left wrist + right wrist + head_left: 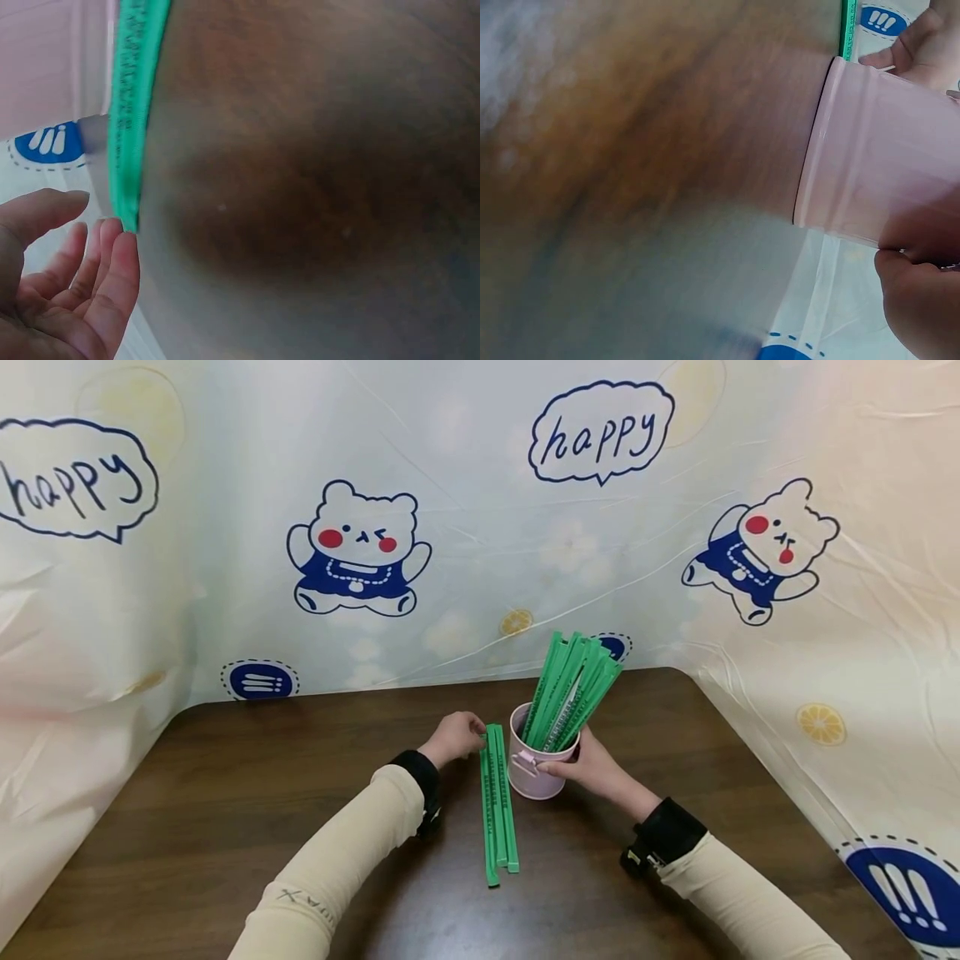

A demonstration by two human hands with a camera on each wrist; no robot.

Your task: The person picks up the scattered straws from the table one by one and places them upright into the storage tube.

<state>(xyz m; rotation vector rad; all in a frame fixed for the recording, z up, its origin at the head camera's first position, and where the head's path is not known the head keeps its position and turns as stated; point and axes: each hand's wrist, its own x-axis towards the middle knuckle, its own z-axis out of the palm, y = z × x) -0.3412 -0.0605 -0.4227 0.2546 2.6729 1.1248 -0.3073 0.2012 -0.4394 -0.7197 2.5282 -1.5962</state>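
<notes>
A small pink bucket (536, 774) stands on the table, filled with several long, slim green wrapped sticks (573, 685) with printed text. My right hand (596, 768) grips the bucket's right side, the thumb at the front near its handle lug; some fingers are hidden behind it. Left of the bucket, more green wrapped sticks (497, 810) lie side by side on the wood, their near ends uneven. At their far end is my left hand (456, 737). In the left wrist view its loosely bent fingers (116, 281) are at the stick's tip, thumb apart, nothing pinched.
The brown wooden table (247, 827) has rounded far corners. A pale printed curtain (480, 527) with bears and lettering hangs along its back and sides, close to the table edge. Black straps (671, 835) with cameras circle both wrists.
</notes>
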